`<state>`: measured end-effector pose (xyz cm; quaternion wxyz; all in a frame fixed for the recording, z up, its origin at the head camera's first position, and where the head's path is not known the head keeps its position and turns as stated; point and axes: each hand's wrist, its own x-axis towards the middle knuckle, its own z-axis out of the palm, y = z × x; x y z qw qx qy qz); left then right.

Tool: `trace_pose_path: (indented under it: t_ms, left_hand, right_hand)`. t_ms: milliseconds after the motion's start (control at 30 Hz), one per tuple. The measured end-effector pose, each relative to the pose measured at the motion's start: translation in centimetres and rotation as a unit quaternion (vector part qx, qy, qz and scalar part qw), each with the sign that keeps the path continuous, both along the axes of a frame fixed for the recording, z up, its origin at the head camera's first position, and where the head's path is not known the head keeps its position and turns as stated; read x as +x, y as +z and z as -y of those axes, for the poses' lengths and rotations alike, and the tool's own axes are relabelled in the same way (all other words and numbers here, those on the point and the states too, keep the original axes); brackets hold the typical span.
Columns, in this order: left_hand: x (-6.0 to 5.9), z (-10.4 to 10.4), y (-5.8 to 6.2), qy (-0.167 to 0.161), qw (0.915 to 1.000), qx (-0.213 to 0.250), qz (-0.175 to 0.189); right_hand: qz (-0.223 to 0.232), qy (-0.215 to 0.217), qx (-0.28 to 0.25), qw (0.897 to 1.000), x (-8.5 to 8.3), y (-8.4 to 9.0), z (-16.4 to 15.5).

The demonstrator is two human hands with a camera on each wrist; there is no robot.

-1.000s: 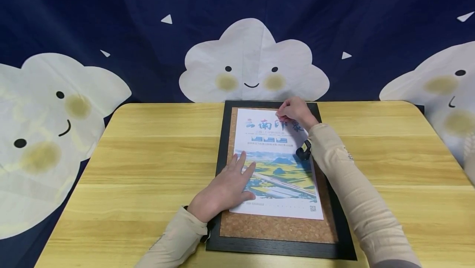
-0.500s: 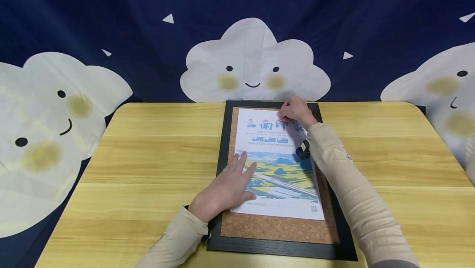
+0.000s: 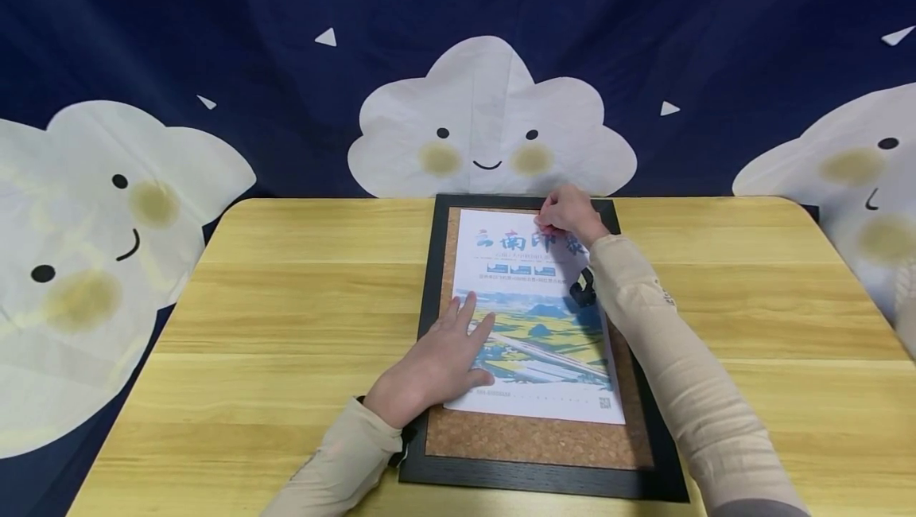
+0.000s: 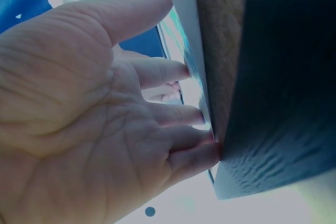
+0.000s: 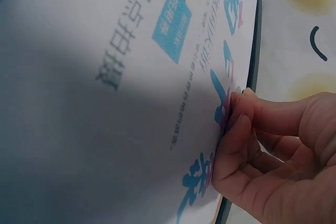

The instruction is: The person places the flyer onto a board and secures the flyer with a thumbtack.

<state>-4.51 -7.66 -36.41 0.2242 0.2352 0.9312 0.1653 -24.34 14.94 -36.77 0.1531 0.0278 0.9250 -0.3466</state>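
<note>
Hiding pinched item: right hand (image 3: 568,215) | left hand (image 3: 436,362) flat on poster (image 3: 533,326)

Both arms wear long beige sleeves (image 3: 673,358), with a small black wrist camera (image 3: 583,288) strapped on.

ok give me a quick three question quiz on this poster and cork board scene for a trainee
1. True or false: the left hand lies flat on the poster.
2. Where do the right hand fingertips meet the poster? A) bottom edge B) near the top, by the large printed characters C) off the cork board altogether
3. What does the cork board lie on?

Key:
1. True; its straight fingers press the poster's left side.
2. B
3. A wooden table, in front of a dark blue cloth with smiling clouds.
</note>
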Motion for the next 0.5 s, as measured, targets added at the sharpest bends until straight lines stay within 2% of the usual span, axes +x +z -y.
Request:
trace_pose_path:
  t_ms: [133, 267, 500]
  left_hand:
    - [0.0, -0.1, 0.0, -0.002, 1.0000, -0.004, 0.001]
    - [0.0, -0.1, 0.0, -0.002, 1.0000, -0.007, 0.002]
    - [0.0, 0.2, 0.0, 0.002, 1.0000, -0.009, 0.001]
  right_hand:
    - [-0.007, 0.011, 0.028, 1.000, -0.1, -0.2, 0.0]
    - [-0.022, 0.027, 0.080, 0.996, -0.3, -0.3, 0.2]
    - [-0.021, 0.031, 0.070, 0.997, 0.5, -1.1, -0.1]
